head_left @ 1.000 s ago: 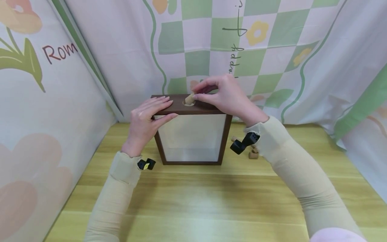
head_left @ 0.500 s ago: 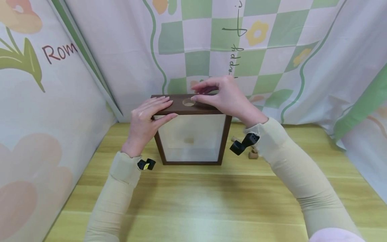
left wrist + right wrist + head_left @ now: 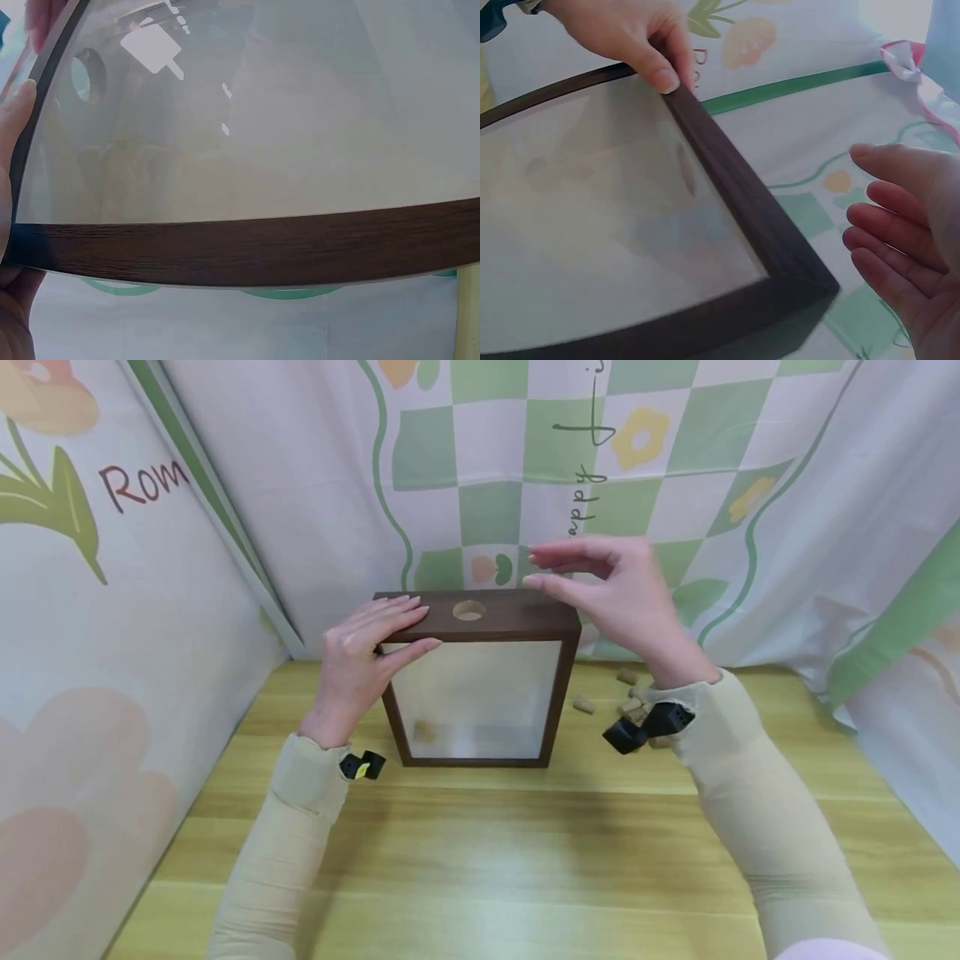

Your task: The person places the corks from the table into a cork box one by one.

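A dark brown shadow box (image 3: 517,617) with a clear front stands upright on the table, a round hole (image 3: 469,611) in its top edge. My left hand (image 3: 360,647) holds its upper left corner, fingers over the top and thumb against the front. Inside the box, low on the left, shows a blurred tan cork (image 3: 425,731). To the right, my right hand (image 3: 611,585) hovers by the box's upper right corner, thumb and fingers apart. In the right wrist view nothing lies between that hand's fingers (image 3: 889,225).
Several wine corks (image 3: 632,706) lie on the wooden table (image 3: 480,860) right of the box, some hidden behind the right wrist's camera (image 3: 648,727). A patterned curtain (image 3: 487,510) hangs close behind the box, and another printed sheet (image 3: 112,693) borders the left side.
My right hand let a cork go through the top hole and moved away to the right. The cork dropped inside the box, shifting to the lower left. My left hand stayed put.
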Available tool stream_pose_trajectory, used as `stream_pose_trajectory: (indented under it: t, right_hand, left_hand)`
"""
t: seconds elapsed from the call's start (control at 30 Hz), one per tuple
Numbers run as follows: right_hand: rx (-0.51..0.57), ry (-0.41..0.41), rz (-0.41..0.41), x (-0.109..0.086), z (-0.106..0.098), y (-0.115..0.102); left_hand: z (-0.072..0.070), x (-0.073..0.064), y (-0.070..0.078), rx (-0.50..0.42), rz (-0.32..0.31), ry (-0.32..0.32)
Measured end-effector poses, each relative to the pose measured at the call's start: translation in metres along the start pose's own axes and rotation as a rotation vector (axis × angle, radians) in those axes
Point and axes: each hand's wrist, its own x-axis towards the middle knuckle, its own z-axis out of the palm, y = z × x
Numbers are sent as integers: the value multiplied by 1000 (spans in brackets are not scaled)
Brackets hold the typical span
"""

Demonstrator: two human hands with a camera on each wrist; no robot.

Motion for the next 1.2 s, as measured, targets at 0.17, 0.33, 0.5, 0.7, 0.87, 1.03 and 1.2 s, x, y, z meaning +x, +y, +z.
stream_pose_trajectory:
  t: [0.17,0.33,0.5,0.7,0.87,1.03,1.2]
  right_hand:
    - [57,86,-30,-9,-17,6]
    - [42,144,-25,-20,-33,17]
    - [-14,147,15,-33,-47,33]
    - [-92,123,109,-51,-63,55]
    - [-185,97,201,-68,-76,77]
    - [-294,74,257,-88,-87,103]
    - [-324,60,295,-108,-96,126]
  left_hand:
    - [1,0,0,-2,0,9]
    - [1,1,0,-6,1,13]
    - [0,1,1,6,5,1]
    - [0,1,1,4,3,1]
    - [1,0,0,-4,5,6]
    - [1,0,0,-7,6,7]
    - [0,0,0,-2,7,-1]
